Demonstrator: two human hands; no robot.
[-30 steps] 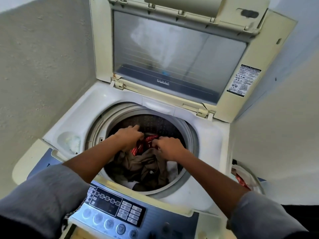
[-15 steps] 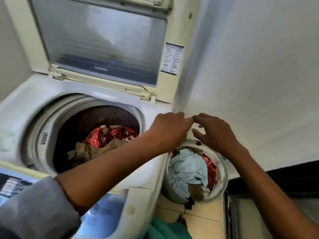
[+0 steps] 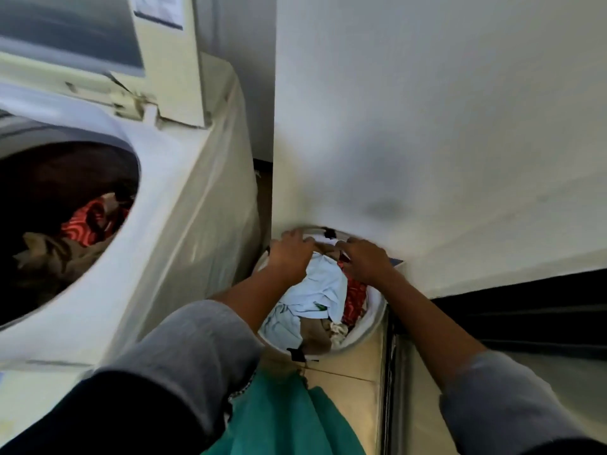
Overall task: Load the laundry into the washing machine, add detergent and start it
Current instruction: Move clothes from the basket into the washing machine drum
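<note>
Washing machine (image 3: 184, 224): far left, lid (image 3: 164, 60) raised, drum open.
Red patterned garment (image 3: 82, 221): inside the machine, touching a brown garment (image 3: 56, 257).
Laundry basket (image 3: 374, 326): on the floor (image 3: 354, 369) just right of the machine, against the wall (image 3: 427, 126). It holds a light blue garment (image 3: 325, 287) and a red piece (image 3: 354, 300).
Left hand (image 3: 289, 254): over the basket's far rim, on the machine's side. Fingers are bent onto the laundry, but blur hides whether they grip.
Right hand (image 3: 364, 261): beside the left hand, farther from the machine. Fingers are bent onto the pile, and a grip cannot be told.
</note>
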